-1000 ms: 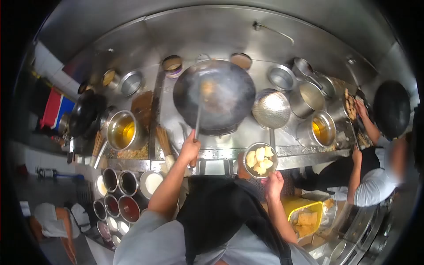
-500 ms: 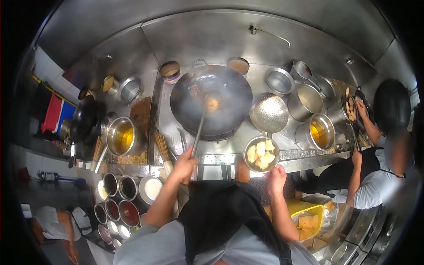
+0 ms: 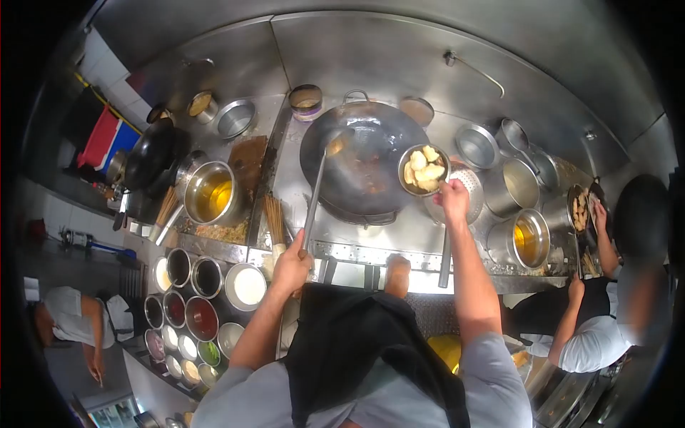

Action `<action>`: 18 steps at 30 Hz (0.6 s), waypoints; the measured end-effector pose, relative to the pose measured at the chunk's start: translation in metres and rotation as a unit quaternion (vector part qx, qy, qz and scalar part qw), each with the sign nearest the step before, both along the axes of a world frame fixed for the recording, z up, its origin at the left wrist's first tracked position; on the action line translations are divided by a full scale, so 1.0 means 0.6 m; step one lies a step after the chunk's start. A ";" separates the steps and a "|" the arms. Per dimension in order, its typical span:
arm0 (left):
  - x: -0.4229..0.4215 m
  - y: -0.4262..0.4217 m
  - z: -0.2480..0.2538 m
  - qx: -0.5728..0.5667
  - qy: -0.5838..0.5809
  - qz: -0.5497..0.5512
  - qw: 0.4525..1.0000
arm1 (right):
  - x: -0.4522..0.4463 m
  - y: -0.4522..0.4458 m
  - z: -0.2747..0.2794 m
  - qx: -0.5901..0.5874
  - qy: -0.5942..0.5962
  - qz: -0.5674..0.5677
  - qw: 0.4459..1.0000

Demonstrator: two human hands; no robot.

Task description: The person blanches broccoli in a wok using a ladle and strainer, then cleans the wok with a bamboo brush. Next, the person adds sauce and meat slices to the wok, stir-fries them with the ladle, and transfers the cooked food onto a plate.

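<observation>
My left hand (image 3: 292, 265) is closed around the long handle of a ladle (image 3: 319, 185). The ladle's head rests inside the wok (image 3: 378, 192), toward its back left side, and looks brownish. Thin steam and oily residue show on the wok's dark surface. With its fingers on the rim, my right hand (image 3: 452, 201) grips a small metal bowl (image 3: 407, 184) of pale yellowish chunks (image 3: 428, 172). This bowl is above the wok's right edge. Behind it and my hand, a perforated strainer (image 3: 471, 187) is partly hidden; its handle points toward me.
Pots of yellow oil (image 3: 528, 242) (image 3: 215, 196) stand at both sides. A bamboo brush (image 3: 273, 217) is left of the wok. Sauce and ingredient containers (image 3: 202, 319) fill the lower left. At right a co-worker (image 3: 589, 328) holds a pan of browned pieces (image 3: 579, 212); another person (image 3: 75, 317) is at far left.
My right hand has carried the bowl forward from the counter's front edge to the wok's right rim. The ladle's head has shifted left and back in the wok. Steam has thinned; the view has turned.
</observation>
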State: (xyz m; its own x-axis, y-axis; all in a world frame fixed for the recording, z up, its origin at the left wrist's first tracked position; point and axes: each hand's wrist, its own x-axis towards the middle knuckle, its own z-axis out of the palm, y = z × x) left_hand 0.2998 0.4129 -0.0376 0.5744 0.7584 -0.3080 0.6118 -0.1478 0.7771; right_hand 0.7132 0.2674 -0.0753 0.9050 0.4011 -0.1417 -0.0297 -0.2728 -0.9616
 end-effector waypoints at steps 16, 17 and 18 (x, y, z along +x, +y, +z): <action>-0.050 -0.045 0.050 0.145 0.051 -0.034 0.988 | -0.049 0.226 0.109 -0.220 -0.493 0.144 0.829; -0.045 -0.042 0.052 0.145 0.050 -0.041 0.987 | -0.046 0.224 0.098 -0.223 -0.492 0.139 0.830; -0.041 -0.040 0.053 0.170 0.045 -0.048 0.983 | -0.044 0.222 0.083 -0.226 -0.511 0.191 0.807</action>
